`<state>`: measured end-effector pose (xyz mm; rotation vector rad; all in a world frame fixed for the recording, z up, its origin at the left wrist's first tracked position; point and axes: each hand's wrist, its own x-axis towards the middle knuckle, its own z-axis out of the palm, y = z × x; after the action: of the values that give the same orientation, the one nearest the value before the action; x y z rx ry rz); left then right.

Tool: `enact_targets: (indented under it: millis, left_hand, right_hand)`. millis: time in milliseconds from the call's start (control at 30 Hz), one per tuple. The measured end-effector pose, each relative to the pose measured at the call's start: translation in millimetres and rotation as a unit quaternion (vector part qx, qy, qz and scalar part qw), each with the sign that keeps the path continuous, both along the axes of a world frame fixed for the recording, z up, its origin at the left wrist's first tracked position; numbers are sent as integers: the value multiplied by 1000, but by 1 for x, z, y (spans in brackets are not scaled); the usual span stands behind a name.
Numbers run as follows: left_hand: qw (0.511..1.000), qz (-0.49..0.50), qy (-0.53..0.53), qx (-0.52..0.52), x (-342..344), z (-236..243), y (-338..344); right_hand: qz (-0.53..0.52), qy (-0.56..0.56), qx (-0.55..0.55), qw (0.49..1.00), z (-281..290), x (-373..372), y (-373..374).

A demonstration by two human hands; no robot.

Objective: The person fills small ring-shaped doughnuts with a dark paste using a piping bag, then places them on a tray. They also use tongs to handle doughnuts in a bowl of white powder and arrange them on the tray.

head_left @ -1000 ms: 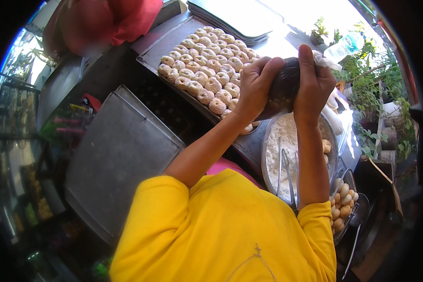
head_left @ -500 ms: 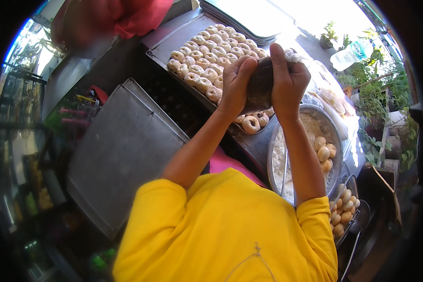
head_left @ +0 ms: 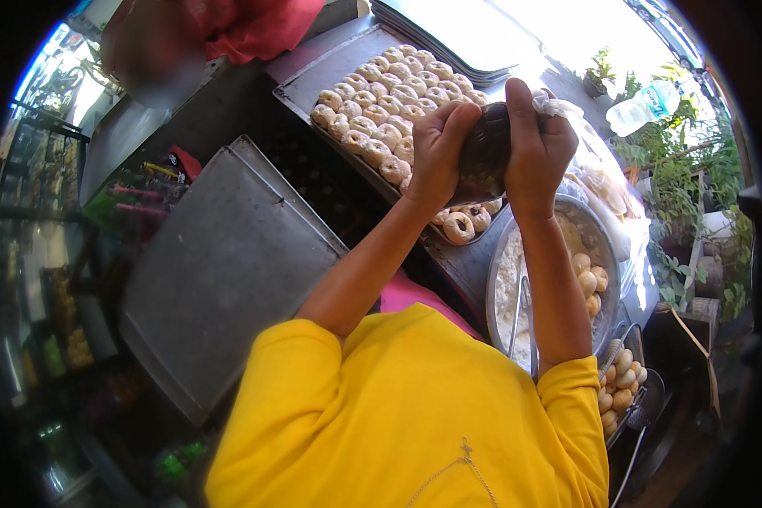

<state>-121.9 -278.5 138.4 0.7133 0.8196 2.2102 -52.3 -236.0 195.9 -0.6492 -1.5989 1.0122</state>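
My left hand (head_left: 438, 148) and my right hand (head_left: 537, 148) are both closed around a dark, filled plastic bag (head_left: 484, 152) with a crumpled pale top. They hold it above the right side of a metal tray (head_left: 300, 91) full of rows of ring-shaped, powder-dusted pastries (head_left: 378, 110). The pastries under the bag are hidden by it and my hands. Below my right forearm, a steel bowl (head_left: 495, 322) holds white powder (head_left: 510, 305), tongs (head_left: 523, 296) and several golden buns (head_left: 593, 288).
A wire strainer of buns (head_left: 622, 385) sits lower right, empty dark trays (head_left: 212, 271) lower left, stacked sheets (head_left: 449, 51) behind the pastries. A red cloth (head_left: 254, 25) lies upper left. A bottle (head_left: 643, 110), pale plastic bags (head_left: 610, 195) and plants (head_left: 686, 169) are at right.
Compared with a second ago, my hands and the bag have moved left over the pastry tray, uncovering more buns in the bowl. The whole view has also shifted slightly.
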Motion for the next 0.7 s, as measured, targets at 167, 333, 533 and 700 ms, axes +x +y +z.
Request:
enact_targets:
  millis: [167,333,533,700]
  left_hand:
    - [1000,1,9,1,1,3,3]
    - [1000,7,8,-26,3,10,7]
    - [999,-13,33,28,-1,20,25]
    - [999,-16,34,26,-4,5,37]
  right_hand:
    - [-2,7,9,1000,5,4,1]
    - [10,26,-4,1000,10,5,2]
    - [-39,24,31,998,19,2,21]
    - [-50,-14,37,998,5,2,30]
